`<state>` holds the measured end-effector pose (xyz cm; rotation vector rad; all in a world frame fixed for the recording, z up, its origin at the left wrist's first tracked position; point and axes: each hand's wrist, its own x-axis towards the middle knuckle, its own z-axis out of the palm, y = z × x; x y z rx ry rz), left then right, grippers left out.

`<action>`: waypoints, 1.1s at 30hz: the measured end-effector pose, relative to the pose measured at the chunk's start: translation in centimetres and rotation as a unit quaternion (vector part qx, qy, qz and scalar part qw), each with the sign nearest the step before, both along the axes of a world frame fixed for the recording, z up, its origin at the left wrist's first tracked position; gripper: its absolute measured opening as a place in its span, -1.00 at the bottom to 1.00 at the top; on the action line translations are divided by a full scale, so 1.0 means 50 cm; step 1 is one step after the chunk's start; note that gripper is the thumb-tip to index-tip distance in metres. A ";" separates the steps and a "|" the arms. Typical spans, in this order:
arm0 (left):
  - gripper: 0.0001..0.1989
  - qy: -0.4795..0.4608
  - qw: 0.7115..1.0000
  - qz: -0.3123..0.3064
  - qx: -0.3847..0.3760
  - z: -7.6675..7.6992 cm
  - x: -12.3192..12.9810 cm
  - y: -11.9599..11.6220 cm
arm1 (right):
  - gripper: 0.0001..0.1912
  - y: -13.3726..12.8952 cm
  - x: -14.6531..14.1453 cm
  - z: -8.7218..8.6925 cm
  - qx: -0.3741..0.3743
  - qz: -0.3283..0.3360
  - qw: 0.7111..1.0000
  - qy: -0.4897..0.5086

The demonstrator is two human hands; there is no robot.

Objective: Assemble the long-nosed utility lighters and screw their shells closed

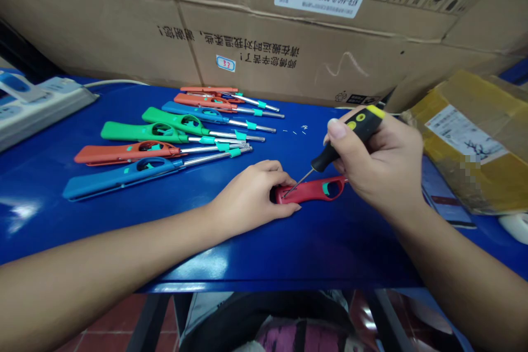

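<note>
blue is the colour of the table (pixel 330 253), and the red lighter (pixel 309 191) lies flat on it, near the middle. the left hand (pixel 249 192) curls its thumb and fingers round the left end of the red lighter, maybe so it can't slip. the right hand (pixel 383 170) grips the fat black and yellow handle of the screwdriver (pixel 365 125). it holds it at a slant, with the thin metal tip down at the left end of the red lighter. that looks like a good way to aim at a small spot. i can't tell if the tip sits in a screw.

on the left, past the hands, the other lighters (pixel 127 132) lie in a loose row. they are orange, green and blue. their metal ends all point right, maybe to keep them neat and easy to pick up.

the big cardboard box (pixel 144 16) stands on the far side, like a wall. on the right is a smaller box (pixel 509 170) with shiny yellow tape on it. i can't see what is in either one.
</note>
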<state>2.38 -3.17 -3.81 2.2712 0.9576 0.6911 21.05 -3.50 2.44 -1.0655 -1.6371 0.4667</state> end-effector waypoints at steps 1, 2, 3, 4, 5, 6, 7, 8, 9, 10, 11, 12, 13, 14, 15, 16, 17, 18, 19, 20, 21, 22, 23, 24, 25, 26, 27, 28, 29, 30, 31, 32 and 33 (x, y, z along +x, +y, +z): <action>-0.78 -0.001 1.000 0.000 0.001 0.000 0.000 0.000 | -0.66 0.000 0.000 0.000 -0.001 -0.002 1.000 0.005; -0.77 -0.002 1.000 0.000 0.002 0.000 0.000 0.001 | -0.66 0.000 0.000 0.000 -0.001 -0.004 1.000 0.010; -0.77 -0.003 1.000 0.000 0.002 -0.001 0.001 0.001 | -0.66 0.000 0.000 -0.002 -0.001 -0.005 1.000 0.013; -0.77 -0.003 1.000 0.001 0.002 -0.001 0.001 0.001 | -0.66 0.001 0.001 -0.003 -0.003 -0.007 1.000 0.014; -0.77 -0.002 1.000 0.002 0.002 -0.001 0.002 0.001 | -0.66 0.002 0.001 -0.005 -0.003 -0.008 1.000 0.013; -0.77 -0.002 1.000 0.003 0.001 -0.002 0.002 0.001 | -0.66 0.003 0.001 -0.008 -0.003 -0.009 1.000 0.010; -0.77 -0.001 1.000 0.003 0.001 -0.002 0.003 0.001 | -0.66 0.004 0.001 -0.010 -0.002 -0.010 1.000 0.006; -0.77 0.000 1.000 0.004 0.000 -0.002 0.003 0.001 | -0.67 0.005 0.002 -0.012 -0.001 -0.010 1.000 0.001; -0.77 0.001 1.000 0.004 -0.001 -0.002 0.003 0.001 | -0.67 0.006 0.002 -0.013 0.001 -0.011 1.000 -0.003; -0.76 0.001 1.000 0.005 -0.001 -0.002 0.002 0.000 | -0.67 0.007 0.002 -0.014 0.002 -0.012 1.000 -0.005; -0.76 0.000 1.000 0.005 -0.002 -0.002 0.002 0.000 | -0.67 0.008 0.003 -0.015 0.004 -0.012 1.000 -0.005; -0.76 -0.002 1.000 0.004 -0.002 -0.002 0.002 -0.001 | -0.66 0.008 0.003 -0.014 0.003 -0.012 1.000 -0.004; -0.76 -0.005 1.000 0.004 -0.002 -0.001 0.001 -0.001 | -0.66 0.009 0.003 -0.013 0.001 -0.012 1.000 -0.002; -0.76 -0.008 1.000 0.003 -0.004 -0.001 0.001 -0.001 | -0.65 0.009 0.004 -0.012 -0.003 -0.012 1.000 0.002; -0.77 -0.011 1.000 0.003 -0.005 -0.001 0.001 -0.002 | -0.65 0.009 0.004 -0.011 -0.010 -0.012 1.000 0.007; -0.77 -0.012 1.000 0.004 -0.007 0.000 0.000 -0.002 | -0.65 0.008 0.004 -0.010 -0.017 -0.012 1.000 0.013; -0.78 -0.010 1.000 0.004 -0.009 0.000 0.000 -0.002 | -0.64 0.008 0.004 -0.009 -0.025 -0.013 0.999 0.019; -0.78 -0.008 1.000 0.005 -0.010 0.001 0.000 -0.002 | -0.64 0.009 0.004 -0.009 -0.032 -0.012 0.999 0.026; -0.78 -0.006 1.000 0.005 -0.010 0.001 0.000 -0.001 | -0.64 0.009 0.004 -0.009 -0.038 -0.010 0.999 0.032; -0.78 -0.004 1.000 0.005 -0.011 0.001 0.000 -0.001 | -0.64 0.010 0.004 -0.010 -0.043 -0.007 0.998 0.037; -0.78 -0.003 1.000 0.005 -0.010 0.001 0.000 0.000 | -0.64 0.011 0.004 -0.011 -0.047 -0.003 0.998 0.041; -0.77 -0.004 1.000 0.004 -0.010 0.001 0.000 0.000 | -0.64 0.012 0.004 -0.013 -0.049 0.001 0.998 0.045; -0.77 -0.005 1.000 0.004 -0.011 0.001 0.001 0.000 | -0.64 0.014 0.003 -0.015 -0.051 0.006 0.998 0.047; -0.77 -0.005 1.000 0.004 -0.011 0.001 0.001 0.000 | -0.64 0.015 0.003 -0.017 -0.053 0.009 0.997 0.048; -0.77 -0.005 1.000 0.004 -0.012 0.001 0.001 0.000 | -0.63 0.016 0.004 -0.019 -0.055 0.010 0.997 0.048; -0.76 -0.005 1.000 0.004 -0.013 0.000 0.001 0.000 | -0.62 0.018 0.004 -0.020 -0.058 0.009 0.997 0.046; -0.76 -0.005 1.000 0.004 -0.013 0.000 0.001 0.000 | -0.62 0.019 0.004 -0.021 -0.060 0.006 0.997 0.044; -0.75 -0.005 1.000 0.004 -0.014 0.000 0.001 0.000 | -0.61 0.019 0.005 -0.022 -0.061 0.003 0.997 0.043; -0.75 -0.006 1.000 0.004 -0.015 0.000 0.001 -0.001 | -0.61 0.020 0.005 -0.022 -0.062 0.001 0.997 0.043; -0.75 -0.007 1.000 0.004 -0.015 0.000 0.001 -0.001 | -0.60 0.021 0.006 -0.023 -0.063 0.000 0.997 0.044; -0.76 -0.008 1.000 0.004 -0.016 0.000 0.000 -0.001 | -0.60 0.022 0.007 -0.023 -0.064 0.001 0.997 0.046; -0.76 -0.008 1.000 0.004 -0.017 0.000 0.000 -0.001 | -0.59 0.023 0.007 -0.024 -0.067 0.003 0.997 0.049; -0.76 -0.008 1.000 0.003 -0.017 0.000 0.000 -0.001 | -0.59 0.024 0.007 -0.025 -0.071 0.006 0.996 0.051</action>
